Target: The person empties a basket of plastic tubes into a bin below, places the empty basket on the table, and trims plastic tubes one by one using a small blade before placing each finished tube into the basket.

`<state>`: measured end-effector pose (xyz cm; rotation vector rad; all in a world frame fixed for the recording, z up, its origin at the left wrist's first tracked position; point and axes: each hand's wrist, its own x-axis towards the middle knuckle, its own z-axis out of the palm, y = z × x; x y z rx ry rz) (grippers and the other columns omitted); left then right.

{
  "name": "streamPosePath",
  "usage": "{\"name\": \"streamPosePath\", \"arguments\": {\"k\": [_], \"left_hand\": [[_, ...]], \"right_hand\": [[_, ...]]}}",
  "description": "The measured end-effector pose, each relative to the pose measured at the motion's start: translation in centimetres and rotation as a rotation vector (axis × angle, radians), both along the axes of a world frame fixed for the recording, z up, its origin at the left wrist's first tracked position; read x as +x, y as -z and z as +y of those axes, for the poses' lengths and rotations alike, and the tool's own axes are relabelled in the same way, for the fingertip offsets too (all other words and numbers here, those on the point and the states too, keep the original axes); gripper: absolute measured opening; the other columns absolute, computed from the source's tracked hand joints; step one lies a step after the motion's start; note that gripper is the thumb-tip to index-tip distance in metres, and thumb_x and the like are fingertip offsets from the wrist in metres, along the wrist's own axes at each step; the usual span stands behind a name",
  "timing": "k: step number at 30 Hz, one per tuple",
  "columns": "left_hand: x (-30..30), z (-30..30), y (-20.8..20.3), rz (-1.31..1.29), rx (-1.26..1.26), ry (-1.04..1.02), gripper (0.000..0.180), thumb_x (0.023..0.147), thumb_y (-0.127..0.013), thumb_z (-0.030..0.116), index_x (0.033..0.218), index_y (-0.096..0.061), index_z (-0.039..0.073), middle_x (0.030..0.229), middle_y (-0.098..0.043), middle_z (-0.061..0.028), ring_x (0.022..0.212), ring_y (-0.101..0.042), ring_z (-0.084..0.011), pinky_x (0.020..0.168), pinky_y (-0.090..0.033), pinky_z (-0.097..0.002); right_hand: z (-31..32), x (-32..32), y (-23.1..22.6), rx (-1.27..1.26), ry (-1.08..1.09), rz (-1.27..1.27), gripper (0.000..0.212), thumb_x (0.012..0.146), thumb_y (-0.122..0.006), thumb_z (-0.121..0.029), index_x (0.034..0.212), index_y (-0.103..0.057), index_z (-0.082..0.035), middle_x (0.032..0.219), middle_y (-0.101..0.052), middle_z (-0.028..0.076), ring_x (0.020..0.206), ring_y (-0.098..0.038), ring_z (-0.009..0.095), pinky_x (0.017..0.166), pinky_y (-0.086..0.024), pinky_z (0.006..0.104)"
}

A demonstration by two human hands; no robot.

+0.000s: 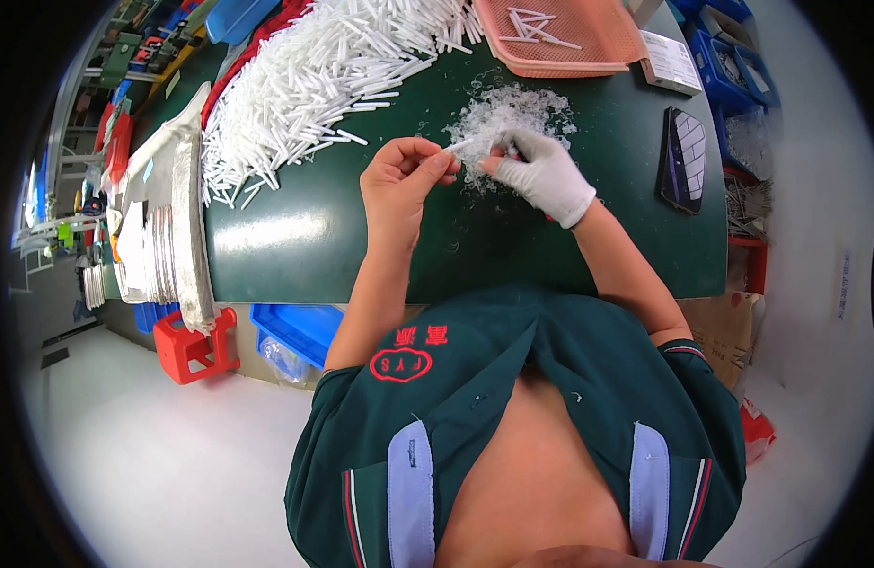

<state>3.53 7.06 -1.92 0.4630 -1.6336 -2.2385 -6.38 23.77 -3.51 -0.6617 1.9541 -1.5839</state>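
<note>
Observed at the green table [635,256]: one white tube [463,146] in work, lying between the two hands over the near-left side of a mound of clear scraps [517,106]. Left hand [399,185], bare: thumb and forefinger pinched on the tube's left end. Right hand [548,178], gloved: fingers curled by the other end; whether they grip it, cannot tell.

Stock: large heap of white tubes [314,85], far left; a few loose tubes [520,39] in the pink tray [602,24], far right.

Progress (judged): scraps suggest many pieces handled. If the heap is finished output, the tray's few are what remains; if reversed, work has barely begun. Direction not determinable from here.
</note>
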Motion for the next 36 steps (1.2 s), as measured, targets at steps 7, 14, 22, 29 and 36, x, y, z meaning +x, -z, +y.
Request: {"name": "streamPosePath", "arguments": {"k": [7,14,22,29,36], "left_hand": [[1.0,0.2,-0.6,-0.018,-0.269,0.046,0.012,0.083,-0.065,-0.004,0.093,-0.060,-0.003,0.084,-0.065,-0.0075,0.076,-0.064,-0.0122,0.067,-0.053,-0.0236],[1.4,-1.0,-0.7,0.044,-0.160,-0.017,0.016,0.082,-0.065,-0.006,0.097,-0.059,-0.005,0.089,-0.065,-0.0115,0.081,-0.066,-0.0187,0.071,-0.054,-0.0267],[1.8,-4.7,1.1,-0.045,-0.345,-0.192,0.014,0.083,-0.065,-0.003,0.096,-0.061,-0.002,0.085,-0.067,-0.0075,0.076,-0.065,-0.0138,0.068,-0.052,-0.0244],[1.7,-10.8,2.5,-0.342,-1.263,-0.330,0.023,0.077,-0.066,0.005,0.099,-0.064,0.008,0.092,-0.065,-0.0070,0.087,-0.062,-0.0262,0.076,-0.049,-0.0354],[-1.2,-12.0,3.9,-0.304,-1.466,-0.161,0.023,0.077,-0.064,0.008,0.100,-0.066,0.010,0.098,-0.062,-0.0070,0.095,-0.059,-0.0289,0.080,-0.048,-0.0397]], "right_hand": [[-0.8,0.8,-2.7,-0.170,-0.005,-0.193,0.014,0.084,-0.070,-0.015,0.092,-0.063,-0.005,0.072,-0.057,-0.001,0.049,-0.039,0.003,0.043,-0.029,0.0194],[-1.1,1.0,-2.7,-0.141,0.142,-0.353,0.019,0.085,-0.070,-0.018,0.094,-0.060,-0.004,0.057,-0.046,-0.004,0.042,-0.036,0.004,0.040,-0.025,0.0212],[-1.8,0.5,-2.5,-0.143,0.180,-0.361,0.015,0.085,-0.070,-0.016,0.090,-0.060,-0.006,0.057,-0.046,-0.005,0.040,-0.035,0.003,0.037,-0.024,0.0208],[-1.1,-6.7,-3.6,-0.181,0.544,0.150,0.018,0.084,-0.072,-0.017,0.090,-0.067,-0.001,0.078,-0.058,-0.004,0.070,-0.048,0.005,0.064,-0.040,0.0194],[-0.5,-7.0,-2.1,-0.007,0.533,0.497,0.033,0.083,-0.072,-0.023,0.105,-0.065,0.002,0.086,-0.063,0.001,0.077,-0.051,0.008,0.074,-0.044,0.0207]]}}
